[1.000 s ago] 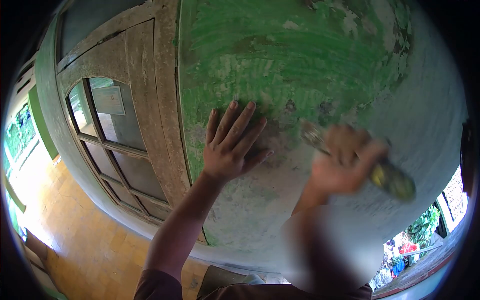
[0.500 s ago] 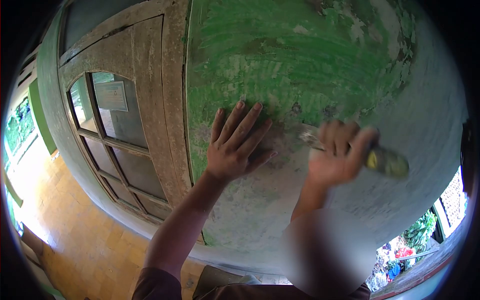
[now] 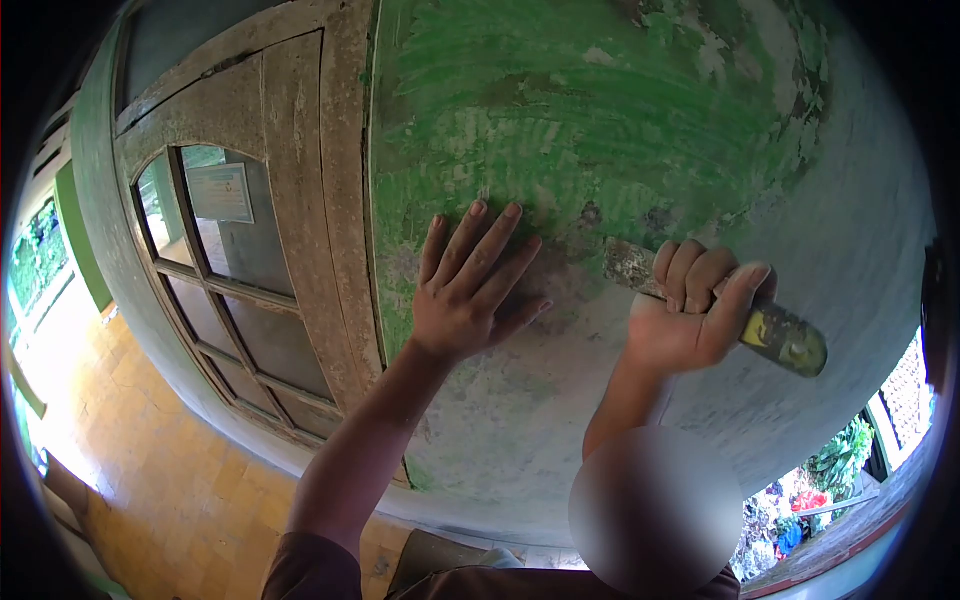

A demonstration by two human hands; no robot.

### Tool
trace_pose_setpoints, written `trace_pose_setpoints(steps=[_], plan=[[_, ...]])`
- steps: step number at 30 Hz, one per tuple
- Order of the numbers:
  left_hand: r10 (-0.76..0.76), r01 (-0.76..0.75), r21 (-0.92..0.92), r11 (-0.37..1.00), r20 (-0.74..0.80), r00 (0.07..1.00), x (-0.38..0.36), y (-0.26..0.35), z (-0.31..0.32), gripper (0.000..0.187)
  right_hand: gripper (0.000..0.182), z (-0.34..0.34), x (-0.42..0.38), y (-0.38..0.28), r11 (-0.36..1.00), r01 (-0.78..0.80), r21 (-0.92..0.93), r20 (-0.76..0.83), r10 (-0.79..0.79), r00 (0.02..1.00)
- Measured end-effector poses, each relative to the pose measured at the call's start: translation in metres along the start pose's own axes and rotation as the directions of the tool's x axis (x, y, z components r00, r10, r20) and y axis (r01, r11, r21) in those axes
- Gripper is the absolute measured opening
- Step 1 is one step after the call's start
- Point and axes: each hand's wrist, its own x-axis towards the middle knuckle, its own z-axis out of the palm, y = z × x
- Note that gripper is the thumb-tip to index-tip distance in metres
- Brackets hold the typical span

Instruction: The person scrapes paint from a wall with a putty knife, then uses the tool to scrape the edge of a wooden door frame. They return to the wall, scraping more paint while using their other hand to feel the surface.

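My left hand [image 3: 465, 290] lies flat against the wall [image 3: 500, 400], its fingers spread over the lower edge of the green paint [image 3: 560, 110]. To its right, my right hand [image 3: 700, 305] is wrapped round a scraper [image 3: 785, 340] with a dark and yellow handle. The scraper's worn metal blade points left and lies at or close to the wall, just under the green paint; whether it touches cannot be told. Below the paint edge the wall shows grey, patchy plaster.
A weathered wooden door [image 3: 300, 200] with glass panes stands at the left, a paper sign [image 3: 221, 192] behind one pane. Yellow floor tiles [image 3: 180, 450] lie at the lower left. A blurred round shape [image 3: 656, 510] covers the bottom middle. Plants [image 3: 840, 455] show at the lower right.
My right hand has moved slightly to the right with the scraper, which now shows sharply instead of blurred. My left hand has stayed nearly in place on the wall.
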Motion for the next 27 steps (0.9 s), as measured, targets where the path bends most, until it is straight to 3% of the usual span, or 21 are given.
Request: trace_pose_setpoints(steps=[5, 6, 8, 9, 11, 12, 13, 15, 16, 18, 19, 21, 22, 23, 27], plan=[[-0.001, 0.001, 0.006, 1.0, -0.01, 1.0, 0.001, -0.001, 0.0, 0.056, 0.029, -0.001, -0.003, -0.014, 0.958, 0.083, 0.274, 0.04, -0.098, 0.994], [-0.005, 0.005, 0.001, 1.0, 0.003, 1.0, 0.0, 0.001, -0.001, 0.056, 0.029, 0.001, -0.003, -0.007, 0.959, 0.08, 0.271, 0.037, -0.093, 0.995], [-0.005, 0.005, -0.007, 1.0, 0.011, 1.0, -0.001, 0.002, -0.001, 0.056, 0.03, 0.006, 0.001, 0.012, 0.981, -0.168, 0.095, -0.008, 0.169, 0.986], [-0.008, 0.008, -0.003, 1.0, 0.007, 1.0, 0.0, 0.0, -0.001, 0.056, 0.03, 0.006, 0.0, 0.008, 0.981, -0.165, 0.099, -0.005, 0.166, 0.986], [-0.011, 0.011, -0.002, 1.0, 0.007, 1.0, -0.001, 0.0, -0.003, 0.056, 0.03, 0.006, -0.006, -0.011, 0.969, 0.049, 0.242, 0.035, -0.059, 0.998], [-0.014, 0.014, -0.009, 1.0, 0.007, 1.0, -0.001, 0.0, -0.004, 0.056, 0.032, 0.007, -0.006, -0.018, 0.972, 0.084, 0.22, 0.01, -0.088, 0.996], [-0.019, 0.019, -0.007, 1.0, 0.01, 1.0, -0.002, -0.001, -0.004, 0.056, 0.032, 0.009, -0.005, -0.01, 0.972, 0.079, 0.222, 0.01, -0.083, 0.997], [-0.004, 0.004, 0.002, 1.0, 0.0, 1.0, -0.002, -0.001, -0.001, 0.055, 0.032, 0.011, -0.001, 0.008, 0.995, -0.095, 0.023, -0.054, 0.096, 0.994], [-0.005, 0.005, -0.004, 1.0, 0.0, 1.0, -0.003, 0.0, 0.001, 0.055, 0.032, 0.01, -0.003, 0.003, 0.995, -0.094, 0.017, -0.054, 0.095, 0.994], [-0.002, 0.002, -0.008, 1.0, -0.004, 1.0, -0.003, -0.001, 0.001, 0.055, 0.031, 0.008, -0.006, -0.006, 0.971, 0.05, 0.234, -0.07, -0.034, 0.997], [-0.002, 0.002, 0.0, 1.0, -0.007, 1.0, -0.002, -0.003, 0.0, 0.055, 0.031, 0.005, -0.005, -0.004, 0.969, 0.05, 0.241, -0.068, -0.034, 0.997], [-0.009, 0.009, -0.017, 1.0, 0.004, 1.0, -0.002, -0.001, -0.002, 0.055, 0.031, 0.002, -0.002, -0.006, 0.988, 0.116, 0.097, -0.018, -0.115, 0.993], [-0.01, 0.01, -0.023, 1.0, 0.009, 1.0, -0.003, 0.0, -0.002, 0.055, 0.033, 0.007, 0.001, 0.001, 1.0, 0.002, -0.009, -0.085, -0.003, 0.996], [-0.012, 0.012, -0.023, 1.0, 0.003, 1.0, -0.003, 0.0, -0.001, 0.055, 0.033, 0.005, 0.001, -0.003, 1.0, 0.002, -0.016, -0.086, -0.004, 0.996], [0.001, -0.001, -0.013, 1.0, -0.019, 1.0, -0.001, -0.001, -0.001, 0.055, 0.032, 0.008, 0.002, -0.021, 0.965, 0.07, 0.253, -0.011, -0.069, 0.998]])
